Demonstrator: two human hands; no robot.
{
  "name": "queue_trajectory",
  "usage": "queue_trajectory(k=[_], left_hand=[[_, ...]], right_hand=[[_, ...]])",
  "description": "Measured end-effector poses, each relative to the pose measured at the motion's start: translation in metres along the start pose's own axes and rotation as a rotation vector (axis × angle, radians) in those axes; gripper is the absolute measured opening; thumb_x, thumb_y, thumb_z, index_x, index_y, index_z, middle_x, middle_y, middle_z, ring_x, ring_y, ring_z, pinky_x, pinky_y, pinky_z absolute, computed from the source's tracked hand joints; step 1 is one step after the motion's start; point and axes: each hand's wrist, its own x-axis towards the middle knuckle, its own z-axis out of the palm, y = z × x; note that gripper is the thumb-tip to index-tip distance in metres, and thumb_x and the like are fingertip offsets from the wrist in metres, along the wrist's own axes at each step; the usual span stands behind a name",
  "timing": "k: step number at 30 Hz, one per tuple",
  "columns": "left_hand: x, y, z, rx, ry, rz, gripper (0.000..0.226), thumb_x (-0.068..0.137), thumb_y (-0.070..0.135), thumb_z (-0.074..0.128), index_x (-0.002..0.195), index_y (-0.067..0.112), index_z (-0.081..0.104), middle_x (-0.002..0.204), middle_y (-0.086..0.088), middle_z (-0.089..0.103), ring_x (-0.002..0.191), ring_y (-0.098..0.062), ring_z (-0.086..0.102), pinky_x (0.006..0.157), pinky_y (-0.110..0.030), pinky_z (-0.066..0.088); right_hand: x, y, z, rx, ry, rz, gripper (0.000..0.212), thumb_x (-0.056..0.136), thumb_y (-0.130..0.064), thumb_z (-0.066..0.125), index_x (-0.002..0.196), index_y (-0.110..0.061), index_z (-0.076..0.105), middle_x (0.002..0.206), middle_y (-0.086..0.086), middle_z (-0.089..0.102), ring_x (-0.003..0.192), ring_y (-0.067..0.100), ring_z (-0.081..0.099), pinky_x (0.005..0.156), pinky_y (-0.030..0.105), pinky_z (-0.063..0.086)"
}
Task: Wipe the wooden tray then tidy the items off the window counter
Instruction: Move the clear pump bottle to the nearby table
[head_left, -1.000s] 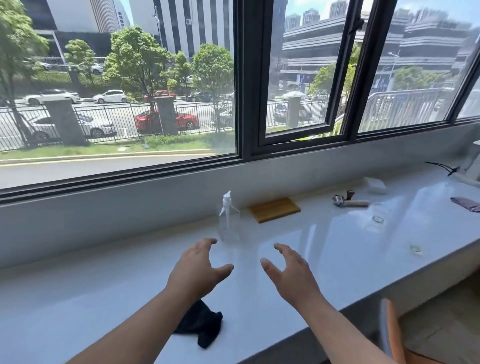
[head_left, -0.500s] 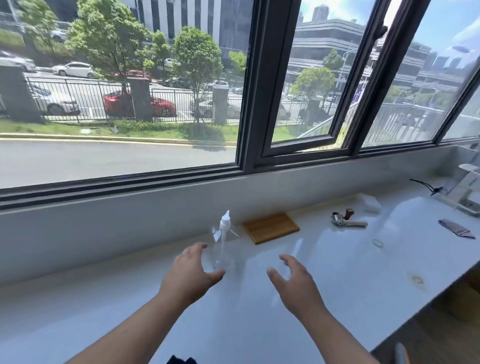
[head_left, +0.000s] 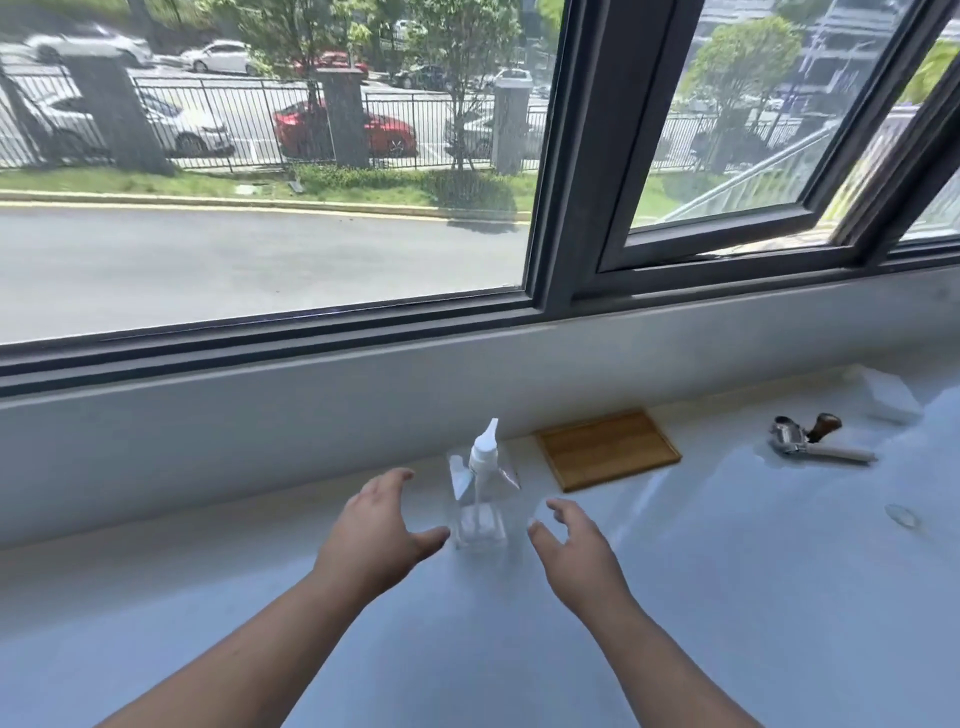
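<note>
Hands (head_left: 376, 525) (head_left: 574, 548) flanking spray bottle (head_left: 480, 499), untouched

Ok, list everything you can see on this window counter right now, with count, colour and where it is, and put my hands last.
Spray bottle: one, clear with white nozzle, upright between the hands.
Wooden tray: one, light brown, flat against the back wall, right of the bottle.
Metal tool: one, silver with dark knob and pale handle, far right.
Clear wrapper: one, see-through, behind the tool.
Counter: one, white, glossy.
Left hand: open, left of bottle, not touching.
Right hand: open, right of bottle, not touching.
</note>
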Motion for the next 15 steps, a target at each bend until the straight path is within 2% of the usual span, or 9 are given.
queue_trajectory(k=[4, 7, 9, 12, 13, 15], left_hand=[[0.053, 0.008, 0.032, 0.038, -0.048, -0.023, 0.104, 0.072, 0.062, 0.08, 0.158, 0.033, 0.03, 0.163, 0.011, 0.036, 0.141, -0.017, 0.043, 0.105, -0.037, 0.049], [0.092, 0.015, 0.063, 0.04, -0.121, -0.005, 0.126, 0.063, 0.063, 0.088, 0.163, 0.038, 0.015, 0.171, 0.01, 0.019, 0.151, -0.017, 0.032, 0.115, -0.037, 0.04], [0.111, 0.018, 0.082, 0.06, -0.181, -0.004, 0.136, 0.059, 0.062, 0.092, 0.164, 0.04, 0.007, 0.173, 0.008, 0.011, 0.152, -0.019, 0.031, 0.115, -0.039, 0.04], [0.121, 0.021, 0.096, 0.08, -0.195, -0.044, 0.132, 0.06, 0.057, 0.092, 0.16, 0.047, 0.007, 0.168, 0.008, 0.026, 0.136, -0.021, 0.05, 0.09, -0.033, 0.05], [0.12, 0.02, 0.096, 0.08, -0.182, -0.053, 0.128, 0.06, 0.055, 0.091, 0.158, 0.051, 0.008, 0.165, 0.008, 0.032, 0.127, -0.02, 0.055, 0.08, -0.03, 0.049], [0.109, 0.018, 0.088, 0.071, -0.154, -0.063, 0.122, 0.059, 0.055, 0.089, 0.151, 0.061, 0.009, 0.158, 0.011, 0.04, 0.105, -0.018, 0.058, 0.061, -0.026, 0.044]], right_hand=[[0.073, 0.021, 0.027, 0.132, -0.082, 0.127, 0.044, 0.103, -0.037, 0.051, 0.146, -0.029, 0.052, 0.146, 0.0, 0.057, 0.119, 0.02, 0.058, 0.09, 0.031, 0.043], [0.113, 0.039, 0.049, 0.304, -0.15, 0.315, 0.047, 0.102, -0.025, 0.046, 0.149, -0.029, 0.051, 0.12, 0.0, 0.062, 0.091, 0.018, 0.057, 0.074, 0.032, 0.046], [0.128, 0.049, 0.063, 0.405, -0.199, 0.421, 0.049, 0.099, -0.021, 0.043, 0.145, -0.032, 0.053, 0.105, 0.003, 0.066, 0.081, 0.022, 0.063, 0.073, 0.035, 0.054], [0.135, 0.052, 0.077, 0.549, -0.273, 0.488, 0.046, 0.096, -0.018, 0.039, 0.131, -0.034, 0.064, 0.099, 0.001, 0.078, 0.074, 0.023, 0.066, 0.063, 0.03, 0.055], [0.133, 0.049, 0.079, 0.57, -0.289, 0.484, 0.044, 0.098, -0.019, 0.039, 0.127, -0.034, 0.067, 0.099, -0.004, 0.078, 0.077, 0.023, 0.068, 0.065, 0.029, 0.057], [0.123, 0.039, 0.081, 0.594, -0.321, 0.476, 0.037, 0.101, -0.023, 0.038, 0.121, -0.033, 0.068, 0.111, -0.005, 0.072, 0.091, 0.026, 0.072, 0.08, 0.035, 0.061]])
